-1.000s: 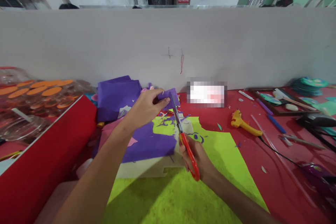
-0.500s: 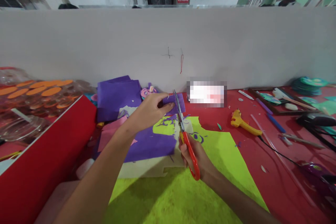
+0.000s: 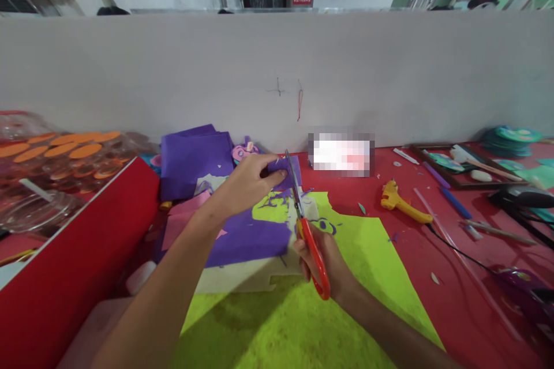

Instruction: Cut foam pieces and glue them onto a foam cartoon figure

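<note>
My left hand [image 3: 255,180] pinches a small purple piece [image 3: 292,168] between thumb and fingers. In my right hand [image 3: 322,253] are red-handled scissors [image 3: 315,259], their blades pointing up and away across the purple piece. Below my hands lie a larger purple sheet [image 3: 246,239], a pale sheet [image 3: 234,278] and a yellow-green sheet [image 3: 367,253] on the red table [image 3: 415,253]. Small purple scraps are scattered under the blades. Folded purple sheets [image 3: 194,161] and pink pieces [image 3: 184,222] rest left of my left hand.
A yellow glue gun [image 3: 404,204] with a black cord lies at the right, near a blue pen [image 3: 455,203] and a dark frame [image 3: 471,181]. A red panel [image 3: 78,242] stands at the left, beside clear containers with orange discs [image 3: 84,150]. A white partition [image 3: 216,69] runs behind.
The purple piece reaches less far to the right past the blades. My right hand and the scissors have shifted very slightly; my left hand stays almost in place.
</note>
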Demonstrator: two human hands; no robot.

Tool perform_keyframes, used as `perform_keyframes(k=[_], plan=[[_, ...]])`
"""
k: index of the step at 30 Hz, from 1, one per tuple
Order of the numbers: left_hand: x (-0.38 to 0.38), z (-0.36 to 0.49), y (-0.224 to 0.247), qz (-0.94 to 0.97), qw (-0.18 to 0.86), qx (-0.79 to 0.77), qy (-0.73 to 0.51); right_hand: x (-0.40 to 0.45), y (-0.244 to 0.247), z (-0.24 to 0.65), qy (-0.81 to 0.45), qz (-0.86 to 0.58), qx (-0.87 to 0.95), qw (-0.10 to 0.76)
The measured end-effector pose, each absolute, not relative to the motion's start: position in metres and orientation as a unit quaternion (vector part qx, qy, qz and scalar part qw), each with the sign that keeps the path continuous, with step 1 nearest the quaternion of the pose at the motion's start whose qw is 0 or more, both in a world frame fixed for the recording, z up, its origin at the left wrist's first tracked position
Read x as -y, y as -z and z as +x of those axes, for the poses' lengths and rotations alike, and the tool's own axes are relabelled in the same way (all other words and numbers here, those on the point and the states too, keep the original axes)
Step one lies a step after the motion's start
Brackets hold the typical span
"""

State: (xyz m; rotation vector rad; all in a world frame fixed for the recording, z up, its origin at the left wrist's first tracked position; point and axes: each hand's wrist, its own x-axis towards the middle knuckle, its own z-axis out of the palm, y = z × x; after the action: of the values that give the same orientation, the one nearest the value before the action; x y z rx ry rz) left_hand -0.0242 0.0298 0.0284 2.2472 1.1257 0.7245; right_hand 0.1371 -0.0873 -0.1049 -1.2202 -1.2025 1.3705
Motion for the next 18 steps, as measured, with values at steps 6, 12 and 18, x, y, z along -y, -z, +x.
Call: perform_keyframes(k=[6,12,18], plan=[[-0.031,-0.028,-0.028,0.828,0.243,-0.430,-0.266,0.090,0.102,0.133,-0.585,-0.516,0.447,0.438],[-0.040,-0.031,-0.024,0.813,0.213,-0.461,-0.286,0.089,0.104,0.135,-0.576,-0.479,0.468,0.468],[-0.059,-0.041,0.016,0.801,0.035,-0.560,-0.206,0.089,0.099,0.136,-0.574,-0.454,0.485,0.479]])
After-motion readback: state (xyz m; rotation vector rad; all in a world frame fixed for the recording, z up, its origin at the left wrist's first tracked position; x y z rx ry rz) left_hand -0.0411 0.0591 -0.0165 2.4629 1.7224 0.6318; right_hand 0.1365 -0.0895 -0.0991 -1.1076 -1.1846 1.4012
